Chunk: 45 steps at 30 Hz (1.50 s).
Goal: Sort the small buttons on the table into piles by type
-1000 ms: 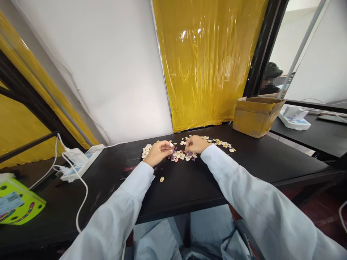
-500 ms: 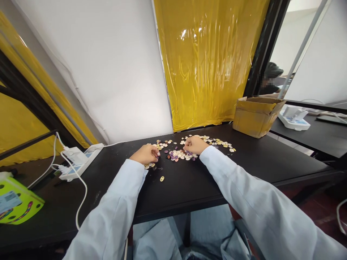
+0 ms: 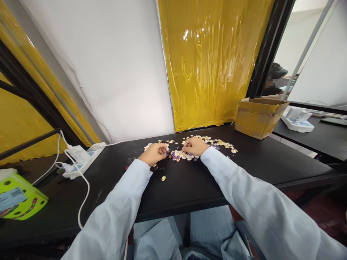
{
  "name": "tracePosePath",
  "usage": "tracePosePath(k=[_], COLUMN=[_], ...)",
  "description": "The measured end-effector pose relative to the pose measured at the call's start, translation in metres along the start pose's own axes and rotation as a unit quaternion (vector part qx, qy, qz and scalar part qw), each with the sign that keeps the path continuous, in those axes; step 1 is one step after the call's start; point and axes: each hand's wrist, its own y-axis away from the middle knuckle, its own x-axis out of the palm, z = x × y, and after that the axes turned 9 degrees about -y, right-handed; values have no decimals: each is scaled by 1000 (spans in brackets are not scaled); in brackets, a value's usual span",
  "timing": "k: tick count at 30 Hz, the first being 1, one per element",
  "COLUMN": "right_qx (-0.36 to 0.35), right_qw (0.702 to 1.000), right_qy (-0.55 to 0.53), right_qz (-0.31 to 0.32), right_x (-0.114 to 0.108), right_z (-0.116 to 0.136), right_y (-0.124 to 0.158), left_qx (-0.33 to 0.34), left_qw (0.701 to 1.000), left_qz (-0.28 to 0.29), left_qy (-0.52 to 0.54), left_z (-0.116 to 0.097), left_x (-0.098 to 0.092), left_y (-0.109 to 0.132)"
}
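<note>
A scatter of small buttons (image 3: 187,156), cream, yellow and purple, lies on the black table (image 3: 244,169). My left hand (image 3: 153,153) rests at the pile's left edge with its fingers curled and pinched together over the buttons. My right hand (image 3: 194,145) sits on the middle of the pile, also curled into a pinch. What either pinch holds is too small to make out. One cream button (image 3: 163,178) lies alone nearer to me, below my left hand. Both arms wear pale blue sleeves.
An open cardboard box (image 3: 258,116) stands at the table's back right. A white power strip (image 3: 81,160) with plugs and cables lies at the left, beside a lime green box (image 3: 18,198). A yellow plastic sheet hangs behind. Another person sits beyond the box.
My left hand swept left and nearer to me over the buttons, then moved back right toward the pile. My right hand stayed in place.
</note>
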Motion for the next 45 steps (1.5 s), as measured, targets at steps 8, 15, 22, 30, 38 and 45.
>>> tracePosePath(k=[8, 15, 22, 30, 38, 45], right_qx=[-69, -90, -59, 49, 39, 37], right_qw=[987, 985, 992, 998, 998, 998], right_qy=[-130, -138, -84, -1, 11, 16], right_qz=[57, 53, -76, -50, -48, -41], right_x=[20, 22, 4, -11, -3, -2], right_z=[11, 11, 5, -4, 0, -1], right_y=[5, 5, -1, 1, 1, 1], left_qx=[44, 34, 34, 7, -83, -72], left_qw=[988, 978, 974, 987, 988, 992], left_qz=[30, 24, 21, -43, 126, 98], left_qy=[146, 204, 225, 157, -15, -37], left_z=[-22, -26, -27, -11, 12, 12], left_x=[18, 27, 29, 14, -34, -22], left_y=[2, 1, -1, -5, 11, 8])
